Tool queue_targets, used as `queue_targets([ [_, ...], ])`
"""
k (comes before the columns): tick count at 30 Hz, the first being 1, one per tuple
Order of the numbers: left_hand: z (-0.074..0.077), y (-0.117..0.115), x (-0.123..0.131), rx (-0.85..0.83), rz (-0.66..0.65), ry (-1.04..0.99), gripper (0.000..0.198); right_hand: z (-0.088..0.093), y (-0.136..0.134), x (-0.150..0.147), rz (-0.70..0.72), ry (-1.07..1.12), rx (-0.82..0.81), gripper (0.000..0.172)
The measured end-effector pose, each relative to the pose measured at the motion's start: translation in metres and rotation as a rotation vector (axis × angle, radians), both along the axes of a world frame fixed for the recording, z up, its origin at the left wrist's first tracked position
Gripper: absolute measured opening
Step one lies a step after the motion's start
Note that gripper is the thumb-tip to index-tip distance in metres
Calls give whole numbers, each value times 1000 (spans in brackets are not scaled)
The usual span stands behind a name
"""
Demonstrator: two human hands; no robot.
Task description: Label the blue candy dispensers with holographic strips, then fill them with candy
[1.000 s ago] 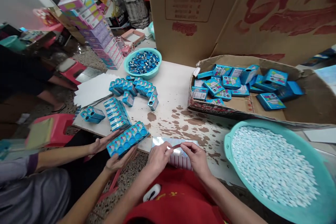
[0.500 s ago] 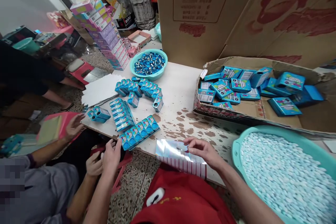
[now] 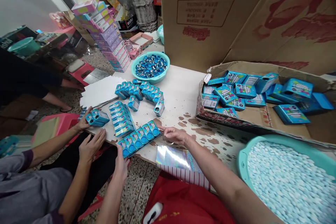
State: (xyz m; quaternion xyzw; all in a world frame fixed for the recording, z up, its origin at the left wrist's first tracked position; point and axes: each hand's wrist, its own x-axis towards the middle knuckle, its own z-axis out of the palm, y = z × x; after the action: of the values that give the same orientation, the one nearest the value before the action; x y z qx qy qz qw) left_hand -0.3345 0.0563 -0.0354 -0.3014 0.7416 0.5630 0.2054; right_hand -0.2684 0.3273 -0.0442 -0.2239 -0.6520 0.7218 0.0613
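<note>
white table (image 3: 181, 91) at centre carries a teal basin of pale pellets (image 3: 288, 182) at near right and a shiny foil sheet (image 3: 175, 157), now let go at the near edge. both hands have shifted to a row of blue boxes (image 3: 139, 138): right hand (image 3: 174, 134) fingers apart at its right end, left hand (image 3: 121, 162) pressing its near-left end, fingers not clear.

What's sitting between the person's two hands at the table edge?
In the head view, a row of small blue tins spans from the left hand to the right hand.
</note>
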Motion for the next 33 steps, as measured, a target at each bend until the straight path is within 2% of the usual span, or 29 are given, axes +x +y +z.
queue_targets([
  [2, 4, 4, 3, 5, -7, -35, 65, -5, 3, 9, 308, 48, -367, 28],
  [3, 6, 6, 5, 5, -19, -45, 69, -6, 5, 16, 385, 70, -511, 24],
  [5, 7, 14, 8, 20, -49, -70, 74, -6, 11, 35, 384, 96, -633, 20],
  [7, 6, 28, 10, 59, -117, -69, 72, -4, 19, 61, 322, 101, -663, 18],
  [9, 2, 51, 12, 85, -252, -14, 68, -2, 27, 91, 205, 111, -665, 17],
  [13, -8, 115, 11, 19, -596, 127, 65, 1, 44, 146, -66, 134, -622, 15],
  [16, -13, 166, -1, -53, -756, 165, 68, 6, 46, 172, -207, 125, -599, 19],
  [19, -16, 211, -22, -55, -807, 227, 66, 13, 31, 181, -261, 121, -600, 21],
  [21, -17, 237, -39, -80, -887, 287, 65, 16, 15, 180, -269, 108, -603, 20],
  [25, -15, 277, -65, -81, -1045, 340, 65, 18, -16, 166, -262, 46, -587, 22],
  [29, -7, 293, -76, -69, -1068, 392, 60, 12, -28, 153, -214, -21, -567, 24],
  [31, 3, 283, -70, -80, -1035, 449, 57, 13, -25, 153, -213, -73, -569, 25],
  [33, 18, 259, -54, -89, -961, 578, 53, 18, -15, 157, -210, -120, -587, 24],
])
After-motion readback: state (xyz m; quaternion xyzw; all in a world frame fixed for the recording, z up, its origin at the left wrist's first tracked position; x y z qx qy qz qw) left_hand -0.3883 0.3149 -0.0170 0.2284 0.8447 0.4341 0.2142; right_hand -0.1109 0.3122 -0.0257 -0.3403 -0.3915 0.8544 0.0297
